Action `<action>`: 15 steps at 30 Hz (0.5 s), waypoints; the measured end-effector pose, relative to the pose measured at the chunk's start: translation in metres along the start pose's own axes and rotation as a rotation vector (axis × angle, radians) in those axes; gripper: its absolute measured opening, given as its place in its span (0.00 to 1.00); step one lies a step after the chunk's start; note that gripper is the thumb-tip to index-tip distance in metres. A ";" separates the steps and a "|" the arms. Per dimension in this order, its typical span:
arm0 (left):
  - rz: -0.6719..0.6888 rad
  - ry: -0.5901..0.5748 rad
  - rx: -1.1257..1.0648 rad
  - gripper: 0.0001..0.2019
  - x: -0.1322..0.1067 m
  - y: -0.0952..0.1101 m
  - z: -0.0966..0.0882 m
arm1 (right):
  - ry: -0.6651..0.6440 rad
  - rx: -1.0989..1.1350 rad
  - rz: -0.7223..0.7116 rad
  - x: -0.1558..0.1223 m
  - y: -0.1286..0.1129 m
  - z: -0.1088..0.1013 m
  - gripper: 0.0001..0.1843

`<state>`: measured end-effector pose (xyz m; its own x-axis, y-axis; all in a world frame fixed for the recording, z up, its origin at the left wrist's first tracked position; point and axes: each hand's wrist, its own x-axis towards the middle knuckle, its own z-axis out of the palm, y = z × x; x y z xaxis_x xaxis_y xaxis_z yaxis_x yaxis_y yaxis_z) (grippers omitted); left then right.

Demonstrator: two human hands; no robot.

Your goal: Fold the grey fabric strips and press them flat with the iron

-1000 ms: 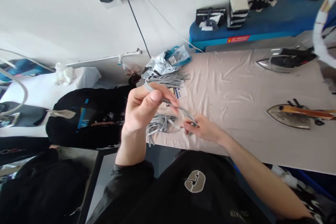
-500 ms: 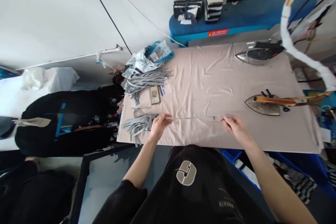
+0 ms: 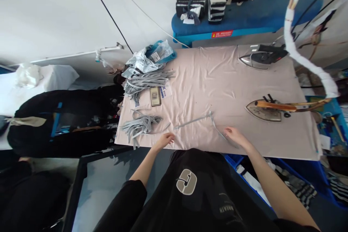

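A thin grey fabric strip (image 3: 193, 120) lies bent on the cloth-covered table, one part slanting up to the right and the other running down towards my right hand (image 3: 235, 135). That hand hovers beside the strip's right part with loosely curled fingers and no visible grip on it. My left hand (image 3: 165, 140) is at the table's near edge, below the strip's left end, fingers loosely bent and apart, holding nothing. Up and left of it rests a loose bundle of grey strips (image 3: 141, 125). A larger bundle of grey strips (image 3: 146, 81) lies farther back.
Two irons stand at the right: one with a wooden handle (image 3: 276, 104), one dark (image 3: 268, 57). Plastic bags (image 3: 150, 58) and a small box (image 3: 155, 96) lie at the left. Behind is a blue padded board (image 3: 250, 11) with folded stacks. A blue bin (image 3: 236, 160) is below the table.
The strip stretched straight between both hands has been let go and now lies bent on the table. Both hands have drawn down towards the near edge, and the view has shifted slightly.
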<state>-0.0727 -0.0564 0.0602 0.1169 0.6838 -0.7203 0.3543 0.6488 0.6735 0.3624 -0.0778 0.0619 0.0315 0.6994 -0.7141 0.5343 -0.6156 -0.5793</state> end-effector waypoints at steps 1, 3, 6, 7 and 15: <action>0.017 0.017 0.025 0.07 0.000 0.004 -0.007 | 0.008 -0.011 -0.004 0.002 -0.001 -0.006 0.20; 0.053 0.065 0.069 0.08 0.003 0.012 -0.023 | 0.024 -0.035 -0.006 0.012 -0.007 -0.017 0.19; 0.106 0.139 0.125 0.11 0.010 0.024 -0.057 | 0.054 -0.097 0.017 0.035 -0.026 -0.028 0.19; 0.120 0.160 0.141 0.12 0.012 0.027 -0.071 | 0.069 -0.125 0.033 0.045 -0.034 -0.030 0.19; 0.161 0.233 0.233 0.14 0.056 0.039 -0.162 | 0.220 -0.352 0.085 0.103 -0.097 -0.016 0.21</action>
<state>-0.2025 0.0611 0.0729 -0.0166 0.8464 -0.5323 0.5538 0.4510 0.6999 0.3272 0.0594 0.0507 0.2476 0.7357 -0.6305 0.7765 -0.5399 -0.3250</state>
